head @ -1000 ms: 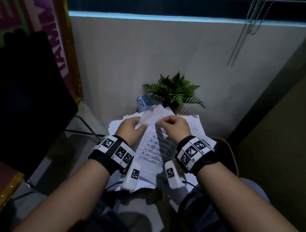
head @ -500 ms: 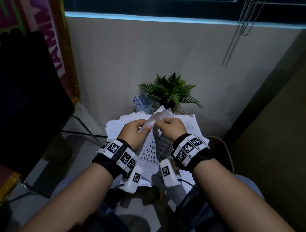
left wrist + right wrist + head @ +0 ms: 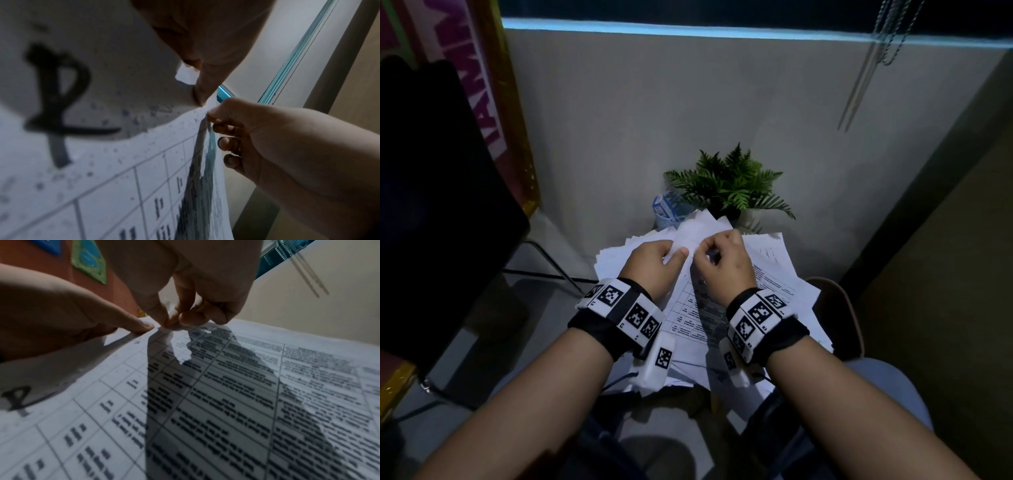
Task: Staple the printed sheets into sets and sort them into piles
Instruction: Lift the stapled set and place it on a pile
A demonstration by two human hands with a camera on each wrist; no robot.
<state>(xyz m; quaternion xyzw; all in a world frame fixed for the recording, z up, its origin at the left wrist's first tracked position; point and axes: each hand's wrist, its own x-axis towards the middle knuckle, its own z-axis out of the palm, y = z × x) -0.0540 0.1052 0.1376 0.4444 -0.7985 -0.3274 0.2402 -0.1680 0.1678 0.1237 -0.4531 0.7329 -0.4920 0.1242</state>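
Observation:
A set of printed sheets [image 3: 688, 308] with a table of text is held up over a loose pile of papers [image 3: 774, 270]. My left hand [image 3: 678, 251] pinches the set's top corner between thumb and fingers. My right hand [image 3: 705, 248] pinches the same corner right beside it, fingers curled. In the left wrist view, the left hand [image 3: 200, 100] grips the sheet [image 3: 102, 178] edge, with the right hand [image 3: 209, 113] touching it. The right wrist view shows the right hand [image 3: 170, 322] nipping the corner of the sheet [image 3: 226, 402]. No stapler is in view.
A potted fern [image 3: 729, 185] and a small blue carton [image 3: 664, 209] stand behind the pile against the grey wall. A black chair [image 3: 431, 205] is at the left, a wooden seat edge [image 3: 849, 308] at the right. Blind cords [image 3: 859, 85] hang above.
Both hands have drawn together at the top corner of the sheets. The left thumb, earlier lying flat on the page, now pinches the corner beside the right fingers.

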